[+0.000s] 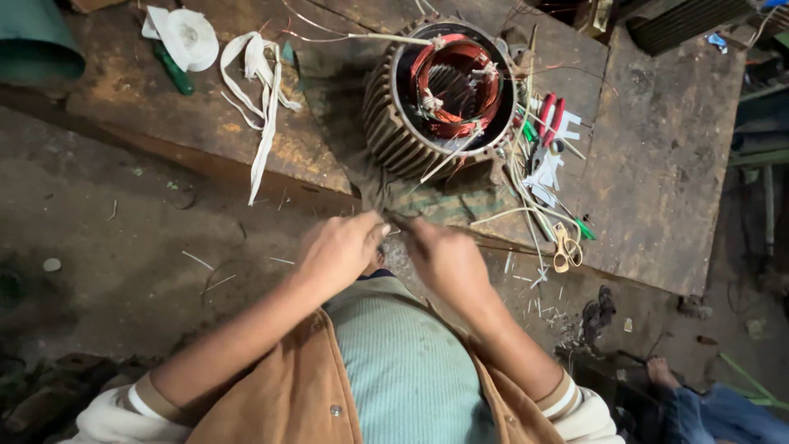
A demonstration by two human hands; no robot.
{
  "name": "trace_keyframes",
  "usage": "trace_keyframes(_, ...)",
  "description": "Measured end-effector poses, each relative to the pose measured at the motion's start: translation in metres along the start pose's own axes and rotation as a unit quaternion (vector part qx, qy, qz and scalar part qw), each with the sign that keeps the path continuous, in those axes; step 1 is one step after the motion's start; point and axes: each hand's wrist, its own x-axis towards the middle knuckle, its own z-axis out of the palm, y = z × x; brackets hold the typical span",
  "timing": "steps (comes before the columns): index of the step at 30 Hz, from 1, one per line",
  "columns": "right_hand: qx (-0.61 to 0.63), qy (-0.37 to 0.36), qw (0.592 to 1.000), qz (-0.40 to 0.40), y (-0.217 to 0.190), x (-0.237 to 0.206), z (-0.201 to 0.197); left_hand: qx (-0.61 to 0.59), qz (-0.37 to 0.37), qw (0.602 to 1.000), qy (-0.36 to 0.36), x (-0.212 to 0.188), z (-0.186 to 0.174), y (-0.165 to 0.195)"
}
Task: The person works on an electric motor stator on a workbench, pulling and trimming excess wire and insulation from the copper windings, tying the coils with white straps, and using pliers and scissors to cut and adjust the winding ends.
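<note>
Left hand: my left hand (pixel 339 251) is curled, its fingertips pinched on a thin dark piece (pixel 396 220) at the desk's near edge; I cannot tell what the piece is.
Right hand: my right hand (pixel 445 259) is curled too, fingers pressed together on the same piece, meeting my left hand just in front of my chest.
Motor stator: a ribbed motor housing (pixel 393 123) stands on the desk (pixel 657 164) just beyond my hands; inside it are copper windings (pixel 454 82) tied with white cord.
Right of housing: red-handled pliers (pixel 551 115), yellow-handled scissors (pixel 565 247), loose white wires.
Left of housing: white tape roll (pixel 189 34), cloth strips (pixel 265 90), green-handled tool (pixel 173 70).
</note>
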Motion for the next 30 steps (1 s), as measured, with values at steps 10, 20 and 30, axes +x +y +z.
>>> trace_keyframes(10, -0.089, 0.066, 0.993, -0.035, -0.016, 0.014, -0.005, 0.157, 0.125, 0.979, 0.03, -0.01, -0.016, -0.001)
trace_keyframes(20, -0.073, 0.098, 0.993, 0.008, 0.007, 0.009, 0.01, 0.156, 0.127, 0.979, 0.032, -0.012, -0.01, -0.003)
trace_keyframes(30, -0.004, 0.084, 0.996, 0.001, 0.005, 0.017, 0.011, 0.136, 0.133, 0.981, 0.034, -0.008, -0.014, -0.002)
